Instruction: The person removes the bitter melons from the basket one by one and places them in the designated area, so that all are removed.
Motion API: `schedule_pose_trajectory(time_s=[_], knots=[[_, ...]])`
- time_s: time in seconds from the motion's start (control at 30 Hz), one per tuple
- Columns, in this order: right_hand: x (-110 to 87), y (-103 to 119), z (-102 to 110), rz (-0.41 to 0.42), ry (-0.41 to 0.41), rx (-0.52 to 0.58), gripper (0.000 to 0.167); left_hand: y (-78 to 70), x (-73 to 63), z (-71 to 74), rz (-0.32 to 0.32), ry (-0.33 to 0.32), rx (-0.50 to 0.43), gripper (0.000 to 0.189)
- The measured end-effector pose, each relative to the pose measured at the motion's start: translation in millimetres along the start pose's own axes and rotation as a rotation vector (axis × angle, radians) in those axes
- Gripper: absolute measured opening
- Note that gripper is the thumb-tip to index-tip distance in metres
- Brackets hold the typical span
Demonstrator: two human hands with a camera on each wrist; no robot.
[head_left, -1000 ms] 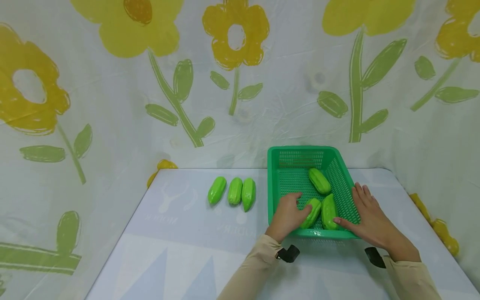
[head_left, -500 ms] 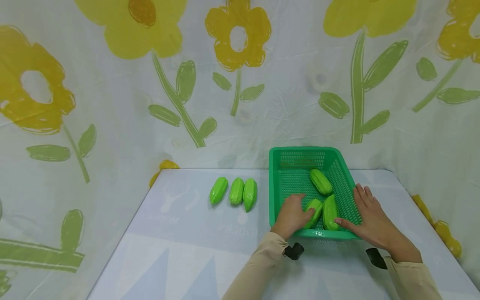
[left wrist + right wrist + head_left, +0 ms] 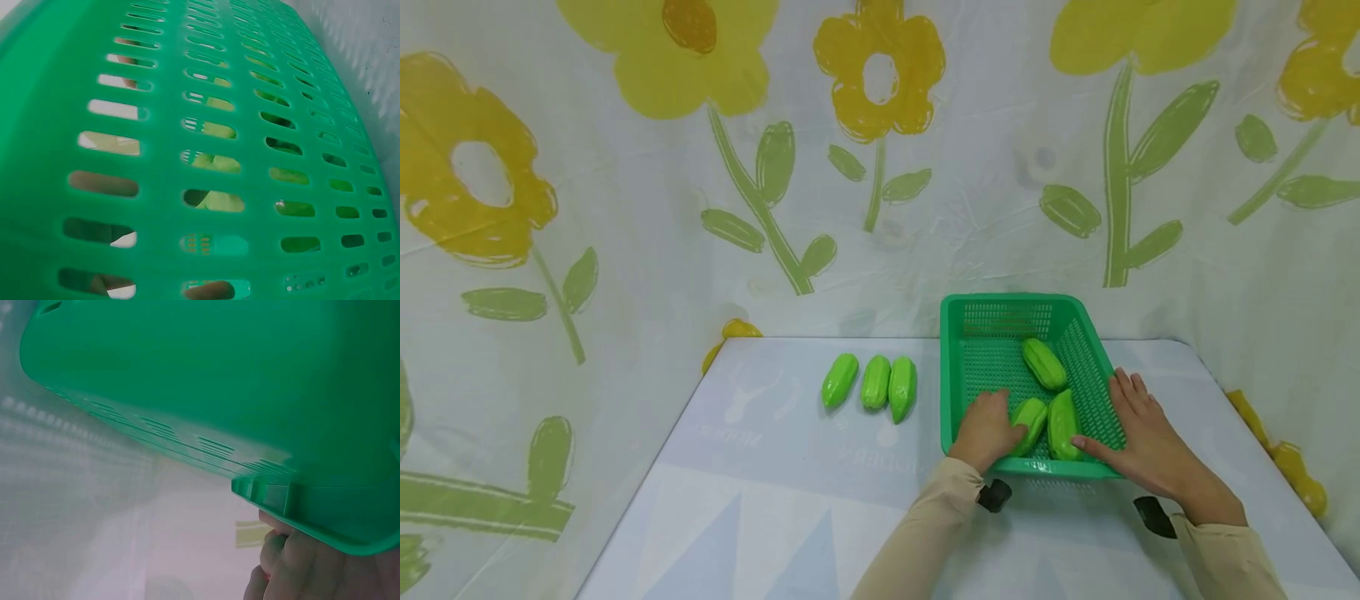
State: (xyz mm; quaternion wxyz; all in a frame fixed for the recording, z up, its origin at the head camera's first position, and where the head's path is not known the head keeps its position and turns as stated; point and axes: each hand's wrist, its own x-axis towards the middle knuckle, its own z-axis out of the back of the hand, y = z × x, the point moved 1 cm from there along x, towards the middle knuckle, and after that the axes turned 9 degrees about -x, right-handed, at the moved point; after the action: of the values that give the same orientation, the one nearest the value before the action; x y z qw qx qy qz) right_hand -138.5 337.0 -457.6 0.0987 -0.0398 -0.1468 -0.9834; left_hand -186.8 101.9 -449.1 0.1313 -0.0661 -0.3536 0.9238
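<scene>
In the head view a green plastic basket [image 3: 950, 375] stands on the table. Three light-green ridged fruits lie inside: one at the back [image 3: 1044, 363], one in front [image 3: 1032, 423], one beside it on the right [image 3: 1063, 425]. My left hand [image 3: 988, 431] reaches over the front rim, thumb against the left side of the front fruit. Its fingertips are partly hidden. My right hand [image 3: 1146, 442] rests on the front right corner, fingers straight along the outer wall, thumb over the rim. The left wrist view shows the slotted basket wall [image 3: 162, 144]; in the right wrist view my right fingers [image 3: 300, 556] touch the rim.
Left of the basket, three more ridged fruits lie in a row on the white table [image 3: 760, 467]: a tilted one [image 3: 840, 380], a middle one [image 3: 876, 382] and a right one [image 3: 902, 388]. A flower-printed curtain [image 3: 970, 192] hangs behind the table's back edge.
My left hand has shifted slightly right, and its thumb has come down beside the front fruit. My right hand and the basket stay in place; the head view has turned a little.
</scene>
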Motion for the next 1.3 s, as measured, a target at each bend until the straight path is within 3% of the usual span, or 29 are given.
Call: schedule_pose_trajectory(time_s=[0.33, 0.47, 0.97, 1.3], knots=[[0.8, 0.0, -0.2, -0.005, -0.001, 0.005, 0.116, 0.5, 6.0, -5.7, 0.051, 0.02, 0.032, 0.06], [0.8, -0.1, -1.2, -0.006, 0.005, 0.012, 0.116, 3.6, 8.2, -8.0, 0.041, 0.025, 0.012, 0.047], [-1.3, -0.4, 0.5, -0.002, 0.0, 0.009, 0.114, 1.0, 7.2, -6.8, 0.043, 0.109, -0.063, 0.032], [-1.1, 1.2, 0.6, 0.002, -0.004, 0.019, 0.114, 4.0, 8.1, -5.3, 0.006, 0.109, -0.099, 0.027]])
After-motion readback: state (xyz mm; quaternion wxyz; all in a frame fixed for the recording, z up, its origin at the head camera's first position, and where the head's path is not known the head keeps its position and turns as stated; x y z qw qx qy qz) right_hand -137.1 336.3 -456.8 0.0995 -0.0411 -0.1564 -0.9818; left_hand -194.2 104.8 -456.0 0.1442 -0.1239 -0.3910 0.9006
